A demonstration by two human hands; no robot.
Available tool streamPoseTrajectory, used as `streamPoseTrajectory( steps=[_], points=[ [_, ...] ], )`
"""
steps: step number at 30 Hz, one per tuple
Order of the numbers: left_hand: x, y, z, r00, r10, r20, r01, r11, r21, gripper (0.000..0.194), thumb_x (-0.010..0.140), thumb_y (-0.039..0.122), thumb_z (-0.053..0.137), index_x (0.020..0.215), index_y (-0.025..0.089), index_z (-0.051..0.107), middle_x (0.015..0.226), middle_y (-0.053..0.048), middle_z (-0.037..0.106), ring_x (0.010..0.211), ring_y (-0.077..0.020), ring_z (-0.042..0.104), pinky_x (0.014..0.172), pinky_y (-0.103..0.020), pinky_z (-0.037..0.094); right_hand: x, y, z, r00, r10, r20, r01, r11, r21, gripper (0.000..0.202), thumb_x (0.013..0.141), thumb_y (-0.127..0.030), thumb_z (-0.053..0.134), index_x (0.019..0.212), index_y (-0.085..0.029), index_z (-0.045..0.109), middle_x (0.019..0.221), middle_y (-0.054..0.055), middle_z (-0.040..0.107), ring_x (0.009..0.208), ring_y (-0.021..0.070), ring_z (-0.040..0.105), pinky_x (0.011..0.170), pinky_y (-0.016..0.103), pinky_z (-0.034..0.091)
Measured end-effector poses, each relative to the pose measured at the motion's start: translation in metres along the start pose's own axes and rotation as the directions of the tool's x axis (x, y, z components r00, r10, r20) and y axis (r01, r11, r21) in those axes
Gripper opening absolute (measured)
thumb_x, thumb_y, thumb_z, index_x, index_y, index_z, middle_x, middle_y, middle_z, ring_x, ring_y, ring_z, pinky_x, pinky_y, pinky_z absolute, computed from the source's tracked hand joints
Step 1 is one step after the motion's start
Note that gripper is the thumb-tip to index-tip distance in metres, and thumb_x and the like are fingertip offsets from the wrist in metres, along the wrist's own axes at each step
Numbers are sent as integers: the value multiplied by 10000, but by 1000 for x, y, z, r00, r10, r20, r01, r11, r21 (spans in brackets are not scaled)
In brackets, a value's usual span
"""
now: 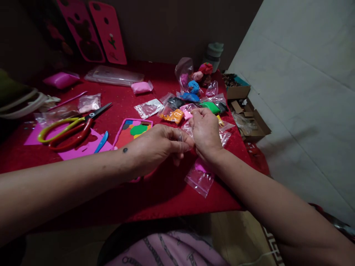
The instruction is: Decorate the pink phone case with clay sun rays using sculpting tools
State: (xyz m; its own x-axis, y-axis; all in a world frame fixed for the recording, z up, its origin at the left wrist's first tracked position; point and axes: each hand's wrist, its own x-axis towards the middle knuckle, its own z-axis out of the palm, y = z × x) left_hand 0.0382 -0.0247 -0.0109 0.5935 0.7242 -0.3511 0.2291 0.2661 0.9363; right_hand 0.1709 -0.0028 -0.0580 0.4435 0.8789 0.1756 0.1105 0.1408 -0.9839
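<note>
Two bare hands meet above a red-covered table [166,201], near its right edge, the left hand [156,147] with thumb and fingers narrowed on one clear plastic bag [188,128], the right hand [206,131] curled beside it, its grip hidden from view. One patchwork phone case [128,133] lies partly beneath the left hand; two pink phone cases [108,31] stand at the back. One pair of scissors [80,127] and one blue tool [101,142] lie to the left. Packets crowd the space beyond the right hand, while one pink packet [200,180] lies below its wrist. Bare red cloth runs between the left forearm and the front edge.
</note>
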Motion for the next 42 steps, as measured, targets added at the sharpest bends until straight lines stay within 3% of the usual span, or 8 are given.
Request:
streamPoseTrajectory(
  steps=[7, 18, 24, 33, 42],
  points=[
    [-8, 4, 2, 1000, -5, 15, 6, 998, -56, 106, 821, 73, 551, 746, 96, 622, 665, -25, 650, 561, -112, 618, 588, -228, 547, -4, -2, -1, 999, 30, 35, -31, 999, 38, 142, 852, -203, 476, 711, -196, 492, 605, -53, 460, 518, 77, 410, 486, 204, 327],
    [-12, 6, 1, 998, 19, -57, -14, 996, 85, 158, 855, 25, 513, 764, 92, 623, 606, -26, 706, 461, -115, 654, 500, -172, 540, -8, -3, -3, 995, 78, 66, -83, 994, 77, 145, 840, -232, 507, 702, -195, 479, 576, -67, 424, 470, 70, 349, 438, 202, 280],
    [-12, 10, 2, 999, 6, -44, -7, 1000, -30, 113, 817, 24, 575, 803, 95, 662, 581, -4, 692, 447, -105, 640, 453, -159, 542, -9, -1, -3, 994, 88, 70, -94, 992, 82, 160, 851, -221, 498, 695, -196, 472, 582, -62, 422, 477, 72, 342, 439, 206, 274],
    [-9, 1, 1, 989, 98, -108, -83, 988, 130, 84, 800, 130, 628, 725, 151, 659, 512, 7, 653, 383, -108, 598, 336, -138, 456, -13, -6, 0, 988, 123, 90, -133, 985, 112, 161, 853, -215, 494, 695, -207, 463, 547, -68, 416, 445, 78, 361, 425, 212, 299],
    [-6, 11, 1, 994, 40, -97, -25, 989, 144, 231, 823, 196, 602, 597, 150, 588, 448, 4, 609, 313, -95, 525, 301, -151, 394, -13, -7, -1, 987, 133, 87, -145, 979, 142, 160, 842, -212, 508, 685, -204, 477, 557, -66, 435, 472, 76, 389, 445, 201, 325]
  ],
)
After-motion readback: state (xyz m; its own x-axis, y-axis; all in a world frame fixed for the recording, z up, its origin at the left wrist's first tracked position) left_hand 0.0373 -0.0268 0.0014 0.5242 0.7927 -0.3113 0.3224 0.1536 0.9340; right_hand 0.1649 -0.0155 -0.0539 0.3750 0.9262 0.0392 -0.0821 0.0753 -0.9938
